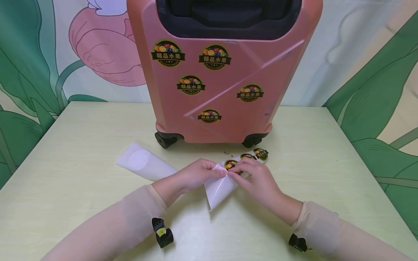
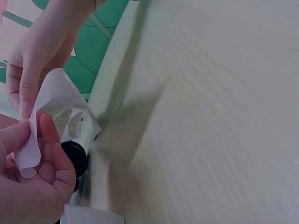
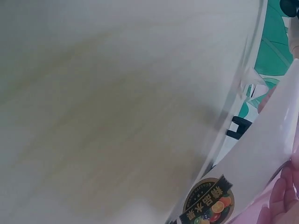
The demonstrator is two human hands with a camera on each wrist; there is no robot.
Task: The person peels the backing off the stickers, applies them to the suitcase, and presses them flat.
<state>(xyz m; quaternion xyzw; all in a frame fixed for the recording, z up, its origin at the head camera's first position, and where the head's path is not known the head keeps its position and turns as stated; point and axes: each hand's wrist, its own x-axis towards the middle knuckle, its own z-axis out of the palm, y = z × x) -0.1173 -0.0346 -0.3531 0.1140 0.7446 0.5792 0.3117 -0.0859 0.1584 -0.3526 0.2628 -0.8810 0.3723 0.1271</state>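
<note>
A white strip of round fruit stickers [image 1: 222, 186], black with gold rims, is bent between both hands above the table. My left hand [image 1: 204, 172] pinches its folded backing between thumb and fingers. Opposite it, my right hand [image 1: 258, 177] pinches the sheet's edge beside a sticker [image 1: 230, 165]; whether it grips the sticker's rim as well is hidden by the fingers. In the right wrist view, another sticker [image 3: 208, 203] lies flat on the glossy sheet. The left wrist view shows the paper [image 2: 58, 95] curling up between the fingertips.
A pink suitcase [image 1: 225, 79] stands upright on the pale table [image 1: 72, 188] behind the hands, with several of the same stickers on its front. White backing paper [image 1: 143, 163] extends left of the left hand. A leaf-patterned cloth [image 1: 29, 65] hangs behind.
</note>
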